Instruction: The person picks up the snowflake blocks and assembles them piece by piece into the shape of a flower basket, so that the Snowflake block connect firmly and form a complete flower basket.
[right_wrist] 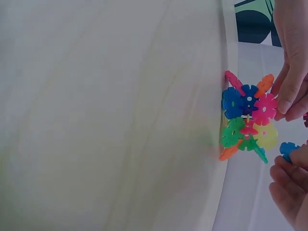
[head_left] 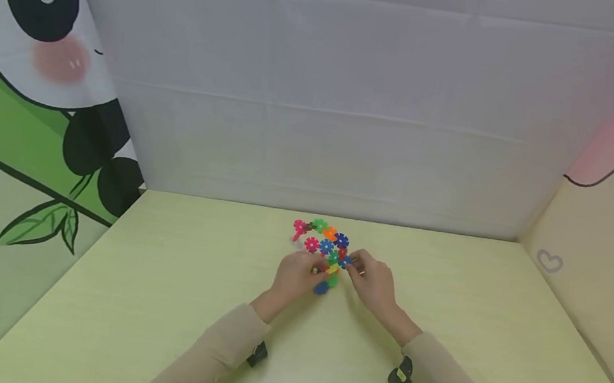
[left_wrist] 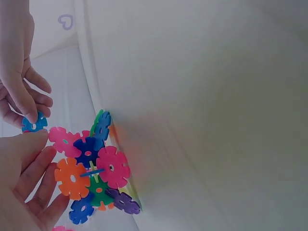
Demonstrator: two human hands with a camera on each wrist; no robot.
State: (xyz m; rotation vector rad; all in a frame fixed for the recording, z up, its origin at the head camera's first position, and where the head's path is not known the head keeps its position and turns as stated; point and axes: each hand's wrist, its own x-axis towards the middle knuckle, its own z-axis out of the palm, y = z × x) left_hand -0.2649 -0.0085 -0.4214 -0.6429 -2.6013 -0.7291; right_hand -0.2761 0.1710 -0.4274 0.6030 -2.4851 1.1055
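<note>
Colourful snowflake discs are slotted together into a many-sided cluster (head_left: 326, 246) above the table. My left hand (head_left: 297, 274) grips it at the near left side. In the left wrist view, the fingers of that left hand (left_wrist: 31, 180) lie beside an orange disc (left_wrist: 72, 178) and a pink disc (left_wrist: 64, 141). My right hand (head_left: 375, 283) is at the cluster's right side. Between its thumb and fingers it pinches a blue snowflake disc (right_wrist: 288, 150). Whether this blue disc touches the cluster is unclear. The fingers hide part of the cluster.
A pale yellow table (head_left: 162, 263) lies under both hands. Behind it stands a white cloth wall (head_left: 350, 108), with printed side panels at left (head_left: 36, 123) and right (head_left: 609, 238). Dark wrist cameras hang under the left sleeve (head_left: 215, 345) and the right sleeve (head_left: 450, 378).
</note>
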